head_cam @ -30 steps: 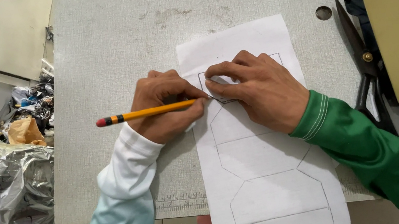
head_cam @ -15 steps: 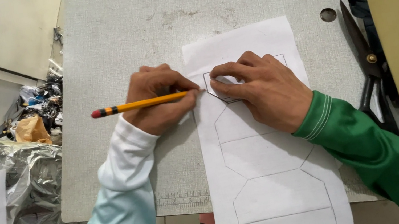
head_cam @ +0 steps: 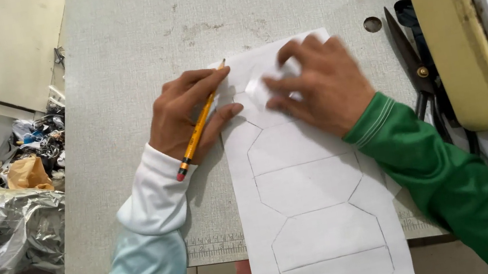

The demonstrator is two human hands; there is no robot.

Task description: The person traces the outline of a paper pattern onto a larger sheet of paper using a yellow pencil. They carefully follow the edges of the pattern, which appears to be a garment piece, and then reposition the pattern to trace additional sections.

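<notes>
Your left hand (head_cam: 188, 116) pinched a pencil (head_cam: 201, 123), tip on the paper (head_cam: 316, 211); your right hand (head_cam: 318, 85), fingers spread, pressed that paper onto the tabletop (head_cam: 129, 44).

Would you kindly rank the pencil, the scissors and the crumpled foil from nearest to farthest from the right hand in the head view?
From the right hand:
1. Pencil, just left, held in the left hand.
2. Scissors, to the right, beside the yellow machine.
3. Crumpled foil, far left, off the table.
</notes>
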